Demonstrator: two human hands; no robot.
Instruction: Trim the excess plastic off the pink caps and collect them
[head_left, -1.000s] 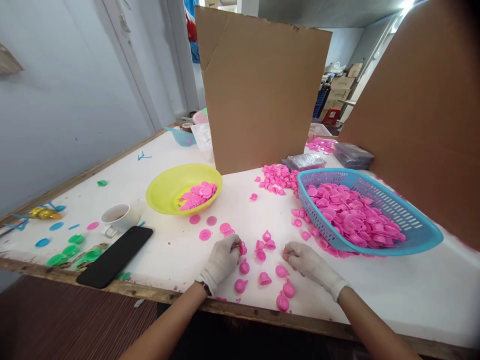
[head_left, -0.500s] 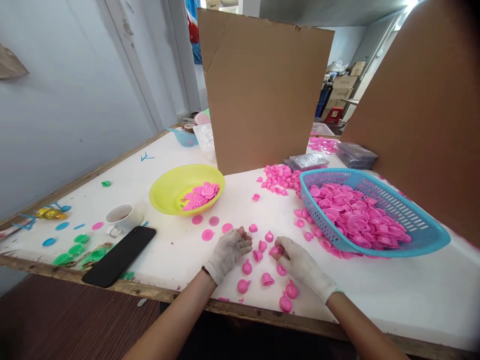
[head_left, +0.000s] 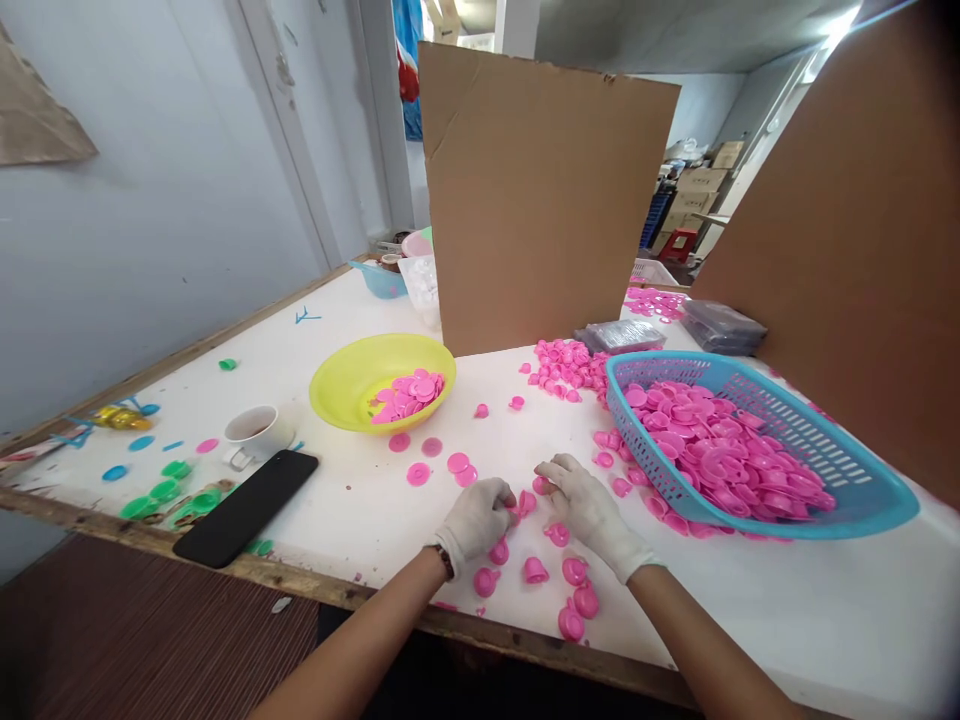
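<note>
Both hands wear white gloves, and a bracelet circles the left wrist. My left hand (head_left: 478, 522) is curled, thumb and fingers together on a small pink plastic piece at their tips, seemingly a toy teacup, partly hidden. Just across from it, the fingertips of my right hand (head_left: 589, 508) close on a pink toy teacup (head_left: 540, 485). One loose cup (head_left: 527, 502) sits between the hands. Below the right fingers lies another cup (head_left: 556, 534). Several more, such as an upturned cup (head_left: 535, 570), are scattered nearer the table edge.
At right stands a blue basket (head_left: 862, 480) of pink saucers; at left, a yellow bowl (head_left: 341, 385) with pink discs. Pink cups are heaped (head_left: 570, 365) before a cardboard sheet (head_left: 547, 200). A black phone (head_left: 247, 508) and white mug (head_left: 259, 432) lie near the left front edge.
My left hand has turned down and its fingers have curled in among the cups. The right hand has shifted to a cup farther from me. A cup now lies farther back.
</note>
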